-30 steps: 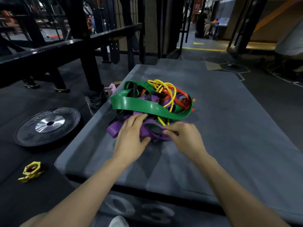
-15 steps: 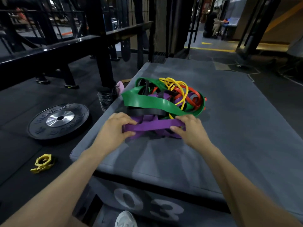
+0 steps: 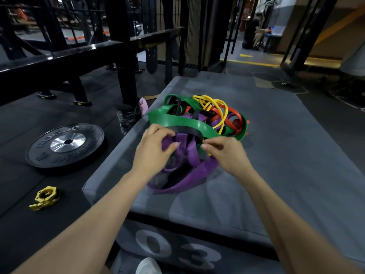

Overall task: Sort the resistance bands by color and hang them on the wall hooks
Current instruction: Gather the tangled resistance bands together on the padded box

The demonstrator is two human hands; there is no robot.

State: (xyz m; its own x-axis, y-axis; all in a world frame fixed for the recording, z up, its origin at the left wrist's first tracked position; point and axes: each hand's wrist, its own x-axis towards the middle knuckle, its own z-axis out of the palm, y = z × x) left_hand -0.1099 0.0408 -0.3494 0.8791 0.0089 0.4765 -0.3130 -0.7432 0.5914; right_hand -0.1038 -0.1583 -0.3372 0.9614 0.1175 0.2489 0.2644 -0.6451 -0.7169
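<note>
A tangled pile of resistance bands lies on a grey padded box (image 3: 276, 155): a wide green band (image 3: 177, 121), thin yellow bands (image 3: 215, 105), red bands (image 3: 235, 119), a black band (image 3: 187, 130) and purple bands (image 3: 191, 155). My left hand (image 3: 154, 149) grips purple bands at the pile's near left side. My right hand (image 3: 227, 153) pinches a band at the near right; purple loops hang between and below both hands. No wall hooks are in view.
A black weight plate (image 3: 66, 144) and a yellow barbell collar (image 3: 46, 196) lie on the dark floor to the left. A black rack frame (image 3: 122, 62) stands behind them. A clear cup (image 3: 126, 120) stands beside the box's left edge. A person sits far back right.
Both hands have lifted the purple bands up from the box; a band held flat between them now hangs in loose loops. The view has moved closer.
</note>
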